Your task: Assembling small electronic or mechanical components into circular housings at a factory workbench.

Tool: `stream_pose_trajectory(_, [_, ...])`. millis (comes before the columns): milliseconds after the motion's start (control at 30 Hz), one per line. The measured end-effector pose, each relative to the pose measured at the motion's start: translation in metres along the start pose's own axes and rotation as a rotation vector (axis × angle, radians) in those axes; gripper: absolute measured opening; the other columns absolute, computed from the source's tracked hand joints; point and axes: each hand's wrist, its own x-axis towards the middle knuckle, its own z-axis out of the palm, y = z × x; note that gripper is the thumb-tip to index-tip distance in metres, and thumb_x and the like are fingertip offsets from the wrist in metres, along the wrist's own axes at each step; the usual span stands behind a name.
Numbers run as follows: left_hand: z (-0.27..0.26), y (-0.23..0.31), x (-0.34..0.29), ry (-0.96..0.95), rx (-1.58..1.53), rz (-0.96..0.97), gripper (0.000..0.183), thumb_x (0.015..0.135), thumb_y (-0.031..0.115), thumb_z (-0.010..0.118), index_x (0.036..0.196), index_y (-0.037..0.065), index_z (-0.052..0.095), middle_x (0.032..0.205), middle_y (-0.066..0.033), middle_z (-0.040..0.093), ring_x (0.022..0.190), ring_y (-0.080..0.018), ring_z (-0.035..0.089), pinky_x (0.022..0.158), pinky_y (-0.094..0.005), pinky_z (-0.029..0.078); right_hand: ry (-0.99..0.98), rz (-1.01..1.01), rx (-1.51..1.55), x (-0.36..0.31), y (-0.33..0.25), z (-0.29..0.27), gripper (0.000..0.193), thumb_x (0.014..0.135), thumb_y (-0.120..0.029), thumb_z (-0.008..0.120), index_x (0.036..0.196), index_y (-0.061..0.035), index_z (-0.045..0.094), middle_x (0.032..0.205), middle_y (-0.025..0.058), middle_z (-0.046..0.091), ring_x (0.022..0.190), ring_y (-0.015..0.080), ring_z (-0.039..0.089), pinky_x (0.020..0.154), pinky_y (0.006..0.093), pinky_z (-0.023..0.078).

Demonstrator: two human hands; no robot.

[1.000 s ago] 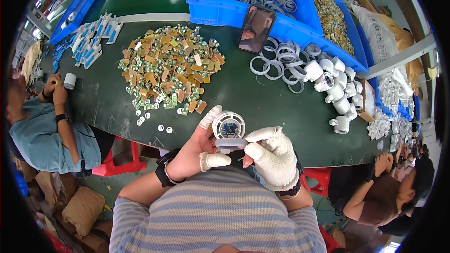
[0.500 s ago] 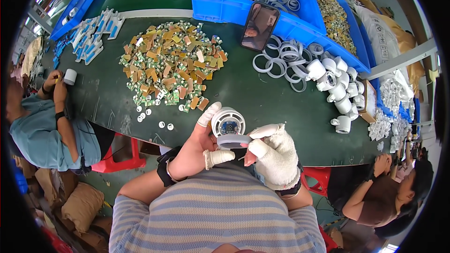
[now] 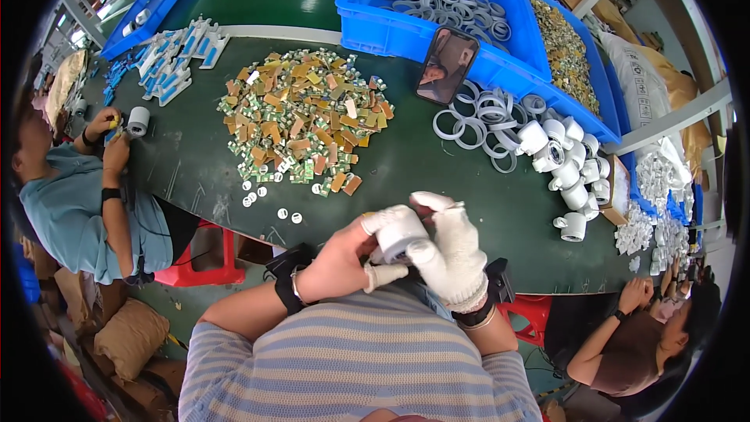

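Observation:
A white cylindrical housing (image 3: pixel 401 228) is held in front of my chest, tilted, with a grey band around its near end. My left hand (image 3: pixel 332 262), wearing white finger covers, is closed around its left side. My right hand (image 3: pixel 455 254), in a white glove with bare fingertips, presses its thumb on the housing's right near edge, its other fingers curled beyond. The circuit board inside the housing is hidden from view now.
Small circuit boards (image 3: pixel 305 117) form a large pile on the green table (image 3: pixel 375 176). To the right lie grey rings (image 3: pixel 471 131), several white housings (image 3: pixel 573 225) and a phone (image 3: pixel 447 65) leaning on a blue bin (image 3: pixel 367 31). A person (image 3: pixel 94 203) works at left, another (image 3: pixel 648 328) at right.
The grey ring, held apart at the housing's open end before, now appears against its rim. The housing has turned so its inside no longer shows, and my right hand has moved around its side.

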Motion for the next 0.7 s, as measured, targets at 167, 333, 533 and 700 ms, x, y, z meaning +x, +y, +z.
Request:
stream_pose_trajectory(167, [-0.002,0.007,-0.003,-0.1,0.204,0.05,0.079,0.085,-0.006,0.084,0.153,0.01,0.047,0.143,-0.0073,0.059,0.13,-0.0191,0.059,0.11,-0.0372,0.048,-0.033,-0.182,-0.142,0.008,-0.017,0.01,0.048,0.076,-0.037,0.088,0.106,-0.0038,0.071,0.095,0.0156,0.068,0.083,0.0369,0.064,0.078,0.0465,0.052])
stream_pose_trajectory(333, [0.001,0.023,-0.002,-0.057,0.156,-0.172,0.079,0.087,0.004,0.085,0.155,0.012,0.047,0.134,-0.0098,0.063,0.12,-0.0221,0.064,0.103,-0.0374,0.054,-0.106,-0.007,-0.054,0.009,-0.008,0.009,0.03,0.083,-0.026,0.08,0.102,-0.0035,0.075,0.091,0.0144,0.069,0.083,0.0314,0.067,0.079,0.0383,0.053])
stream_pose_trajectory(533, [-0.076,0.046,-0.004,0.263,1.138,0.017,0.049,0.09,0.016,0.082,0.135,0.012,0.064,0.105,-0.0149,0.067,0.092,-0.032,0.065,0.079,-0.0405,0.055,-0.073,0.38,-0.349,0.011,0.045,-0.057,0.039,0.099,-0.039,0.07,0.095,-0.0007,0.072,0.088,0.0136,0.07,0.081,0.0306,0.067,0.075,0.0403,0.053])
stream_pose_trajectory(700, [-0.106,0.031,0.015,0.172,1.399,-0.04,0.036,0.089,0.011,0.077,0.124,0.01,0.071,0.09,-0.0181,0.064,0.088,-0.0399,0.063,0.076,-0.0488,0.051,0.163,-0.125,-0.457,0.024,0.038,-0.052,0.015,0.09,-0.021,0.078,0.096,-0.0078,0.075,0.095,0.013,0.071,0.09,0.0334,0.067,0.085,0.0428,0.053])
